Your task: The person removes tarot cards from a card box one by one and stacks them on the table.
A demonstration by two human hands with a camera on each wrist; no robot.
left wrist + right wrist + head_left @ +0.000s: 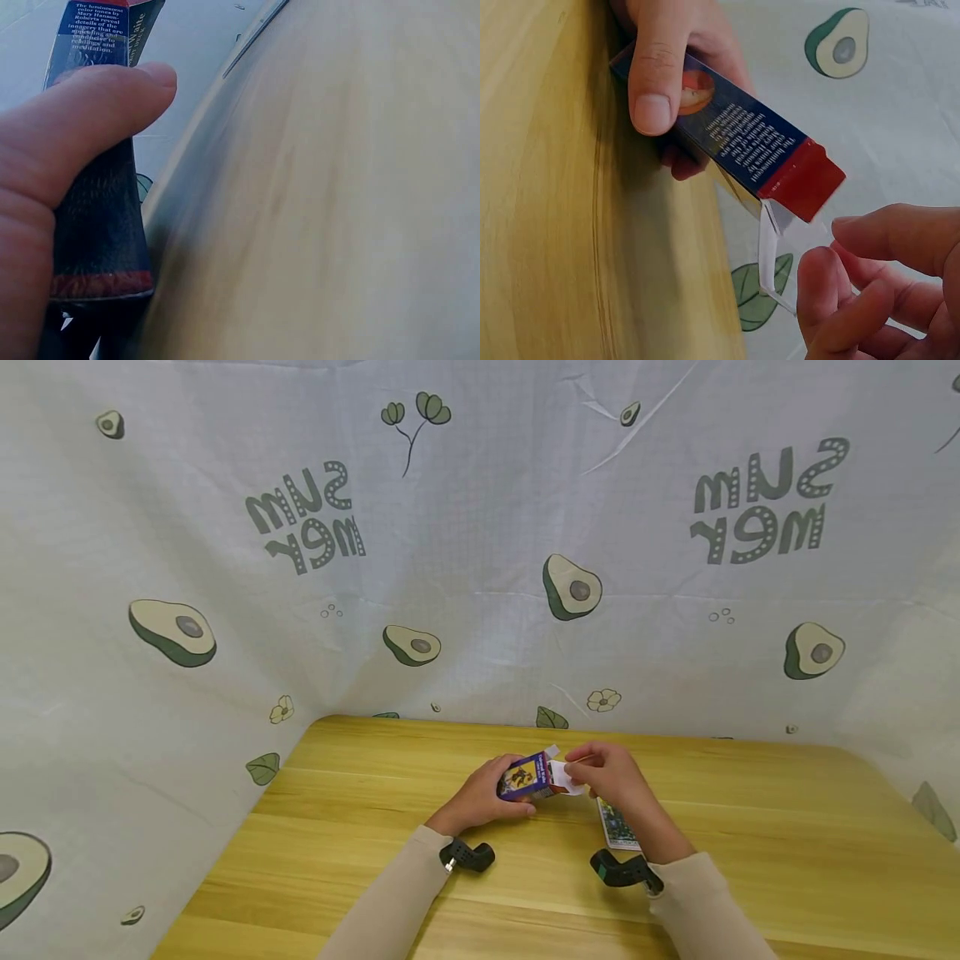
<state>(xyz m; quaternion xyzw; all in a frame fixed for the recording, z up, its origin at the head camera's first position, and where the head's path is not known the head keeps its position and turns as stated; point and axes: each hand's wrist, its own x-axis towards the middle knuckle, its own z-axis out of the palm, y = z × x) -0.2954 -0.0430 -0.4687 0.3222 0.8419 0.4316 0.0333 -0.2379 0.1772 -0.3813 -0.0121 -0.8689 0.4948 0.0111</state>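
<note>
My left hand (480,793) grips a small purple-blue card box (522,777) with a picture on its front, held above the table and tilted to the right. In the left wrist view its thumb (112,105) lies across the box's narrow side. The box's end is unfolded, showing a red side flap (810,180) and a white tuck flap (769,247). My right hand (892,277) is at that end, loosely bent fingers touching the white flap's edge. Nothing shows between its thumb and forefinger. A stack of cards (618,828) lies on the table, partly hidden by the right forearm.
The wooden table (360,877) runs back to a white cloth (480,527) printed with avocados and lettering, which also hangs at the sides. A black wrist camera mount (468,856) sits on the left wrist and another camera mount (626,870) on the right.
</note>
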